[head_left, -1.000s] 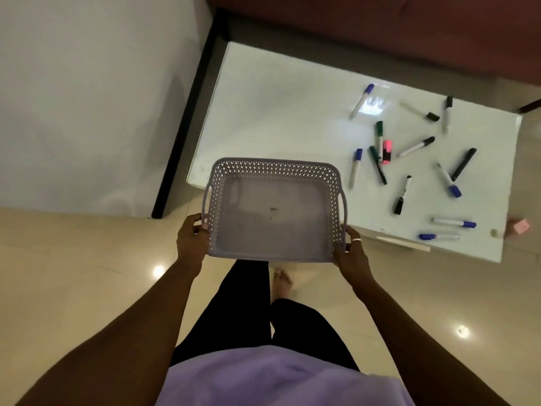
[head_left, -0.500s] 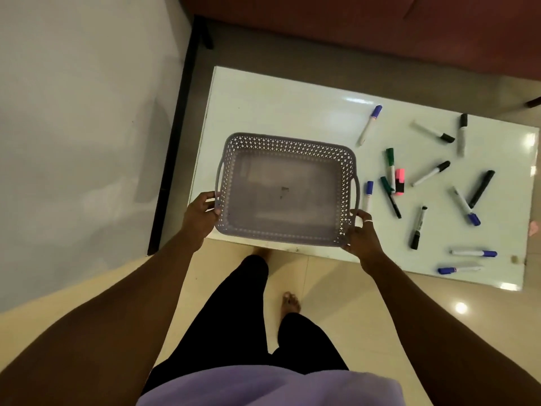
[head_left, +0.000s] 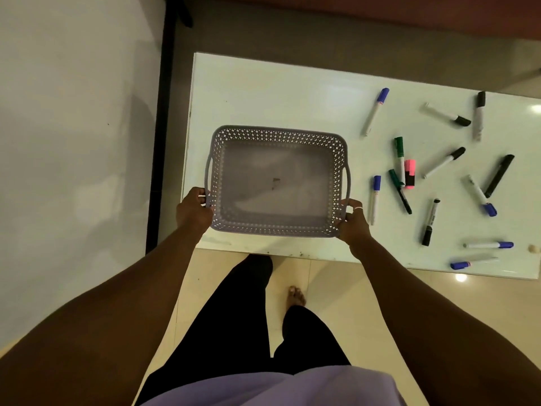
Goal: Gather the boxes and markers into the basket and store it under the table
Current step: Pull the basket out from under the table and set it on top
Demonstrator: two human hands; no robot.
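Note:
An empty grey perforated basket [head_left: 278, 136] hangs over the near left part of the white table [head_left: 263, 92]. My left hand [head_left: 193, 210] grips its left handle and my right hand [head_left: 352, 219] grips its right handle. Several markers lie scattered on the table's right half: a blue-capped one [head_left: 375, 111], a second blue-capped one [head_left: 374, 194] just right of the basket, two green ones [head_left: 398, 159], a pink highlighter [head_left: 409, 172], black ones [head_left: 499, 174] and more blue ones near the front edge [head_left: 489, 245]. No boxes are in view.
A black table leg or frame [head_left: 161, 127] runs along the left of the table beside a pale wall [head_left: 73, 142]. A dark red sofa edge [head_left: 380, 13] lies behind the table. My legs and a bare foot [head_left: 297, 297] stand on the beige tiled floor.
I have stepped closer and carried the basket forward, from in front of the table's near edge to over its near left part. The markers have not moved.

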